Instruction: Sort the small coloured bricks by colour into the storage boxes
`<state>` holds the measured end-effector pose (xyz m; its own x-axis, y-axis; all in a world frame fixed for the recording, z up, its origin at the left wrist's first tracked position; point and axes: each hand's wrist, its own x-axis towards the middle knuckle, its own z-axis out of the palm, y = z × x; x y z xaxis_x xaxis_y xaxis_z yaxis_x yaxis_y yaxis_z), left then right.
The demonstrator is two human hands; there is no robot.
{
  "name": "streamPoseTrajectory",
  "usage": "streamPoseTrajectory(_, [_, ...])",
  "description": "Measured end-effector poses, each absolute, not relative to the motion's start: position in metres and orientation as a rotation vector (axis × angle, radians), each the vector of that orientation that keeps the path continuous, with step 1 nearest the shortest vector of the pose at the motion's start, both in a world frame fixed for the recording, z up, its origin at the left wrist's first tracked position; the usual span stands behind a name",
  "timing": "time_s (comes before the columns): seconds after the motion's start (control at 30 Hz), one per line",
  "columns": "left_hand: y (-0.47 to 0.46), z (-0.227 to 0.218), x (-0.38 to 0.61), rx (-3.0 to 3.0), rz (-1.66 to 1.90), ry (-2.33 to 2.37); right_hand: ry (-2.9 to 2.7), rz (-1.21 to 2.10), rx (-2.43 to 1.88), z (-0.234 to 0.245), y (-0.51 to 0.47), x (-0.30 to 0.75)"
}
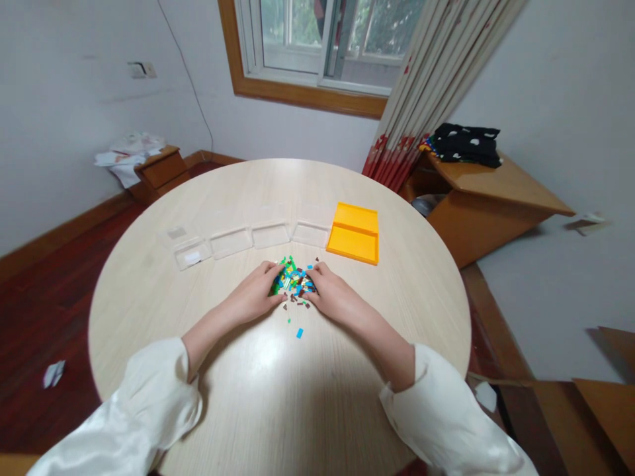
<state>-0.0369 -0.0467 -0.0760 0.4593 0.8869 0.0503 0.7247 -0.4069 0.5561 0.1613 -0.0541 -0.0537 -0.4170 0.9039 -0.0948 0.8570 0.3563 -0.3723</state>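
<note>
A pile of small building bricks [294, 279] in green, blue, brown, yellow and white lies on the round table. My left hand [258, 289] curves around the pile's left side, thumb and fingers apart and touching the bricks. On the opposite side my right hand [327, 291] cups the pile the same way, its fingers spread from the thumb. A few brown pieces lie loose just in front of the pile. Closer to me sits a single blue brick [299, 333], with a tiny green piece [289, 320] behind it. The fingers partly hide the pile's edges.
Several clear plastic boxes with raised lids, one of them a clear box [270, 234], stand in an arc behind the pile. An open yellow case [353, 246] is at their right end. The round table [278, 410] has a curved edge; a wooden cabinet [496, 198] stands beyond it.
</note>
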Motion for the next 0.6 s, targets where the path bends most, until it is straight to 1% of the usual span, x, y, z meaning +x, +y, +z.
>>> streamPoseTrajectory(0.33, [-0.048, -0.084, -0.020, 2.251, 0.616, 1.356, -2.406, 0.459, -1.514, -0.068, -0.051, 0.143])
streamPoseTrajectory(0.6, [-0.052, -0.071, -0.026, 2.201, 0.838, 1.261, -2.332, 0.450, -1.306, -0.063, -0.054, 0.150])
